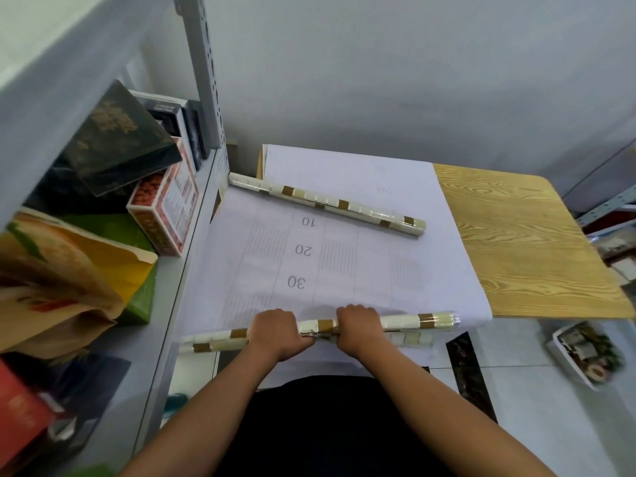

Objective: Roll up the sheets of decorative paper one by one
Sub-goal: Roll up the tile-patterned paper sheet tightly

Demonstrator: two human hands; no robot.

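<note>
A: Step? 
B: Mid-roll. Left hand (275,330) and right hand (358,327) both curl over the near roll (399,321) at the sheet's near edge, side by side near its middle.
A: Rest of that sheet?
B: The white backing (344,263) lies flat on the table (516,235), most of it unrolled. A finished roll (327,203) lies further back.
A: Next?
B: Probably push the roll away evenly, keeping the ends square.

The tabletop (523,242) shows a pale wood-grain finish, smooth and faintly shiny; the backing sheet (344,263) spread over it is matt white paper printed with grey numbers; the near roll (406,321) and the finished roll (327,203) are glossy, tile-patterned in cream and brown; the shelf upright (203,70) is grey painted metal; the bag (62,287) is brown paper.
</note>
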